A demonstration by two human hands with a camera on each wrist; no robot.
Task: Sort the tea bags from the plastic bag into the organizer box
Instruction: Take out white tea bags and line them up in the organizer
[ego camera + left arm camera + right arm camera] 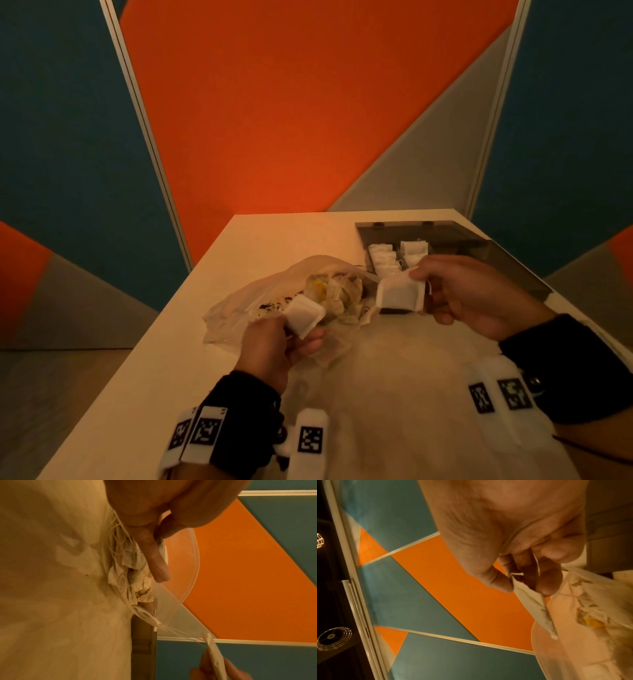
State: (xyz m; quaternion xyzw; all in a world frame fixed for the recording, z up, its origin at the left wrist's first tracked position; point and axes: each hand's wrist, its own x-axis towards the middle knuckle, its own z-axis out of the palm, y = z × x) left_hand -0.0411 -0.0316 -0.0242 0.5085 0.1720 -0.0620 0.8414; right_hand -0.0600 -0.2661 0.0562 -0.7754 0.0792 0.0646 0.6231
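Note:
A clear plastic bag (246, 301) lies open on the table, with a heap of tea bags (339, 294) and tangled strings at its mouth. My left hand (274, 342) pinches one white tea bag (303, 313) just in front of the heap. My right hand (459, 291) pinches a second white tea bag (399, 296) by its upper edge, above the table between the plastic bag and the organizer box (428, 240). In the right wrist view that tea bag (534, 605) hangs from thumb and finger. The box's compartments hold rows of white tea bags (385, 258).
The organizer's dark lid (496, 253) lies open at the table's back right corner. The white table (376, 394) has its left edge running diagonally. Orange, blue and grey wall panels stand behind it. Marker tags sit on both black wristbands.

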